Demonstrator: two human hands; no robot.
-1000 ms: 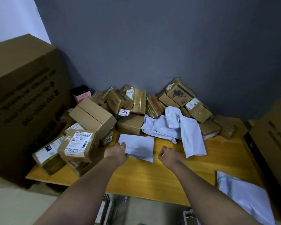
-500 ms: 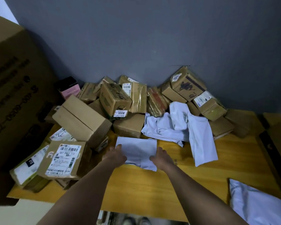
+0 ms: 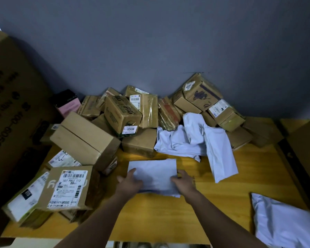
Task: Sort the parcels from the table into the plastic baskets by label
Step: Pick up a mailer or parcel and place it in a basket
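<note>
Head view, looking down over the wooden table [image 3: 168, 221]: both hands are on the flat white mailer [image 3: 153, 173] lying near the middle of the tabletop. The left hand [image 3: 130, 184] grips its near-left corner, thumb on top and fingers tucked at the edge; the right hand [image 3: 183, 183] grips the near-right corner with curled fingers. The mailer's near edge looks slightly raised off the wood (whether the far edge is also clear of it, I cannot tell).

Behind it, against the grey wall [image 3: 168, 42], sits a heap of brown cardboard parcels [image 3: 115, 126], one carrying a sticker reading 1006 [image 3: 130, 129]. Crumpled white poly bags [image 3: 195, 140] spill down from the heap's right half onto the wood. At the left, a box with a large shipping label [image 3: 69, 187] rests on other parcels at the table's edge. A pink and black box [image 3: 66, 102] stands at the back left. Another white mailer [image 3: 283, 222] lies at the near-right corner, well apart from the hands. A big cardboard carton [image 3: 11, 113] fills the left side. No baskets can be made out clearly from here.
</note>
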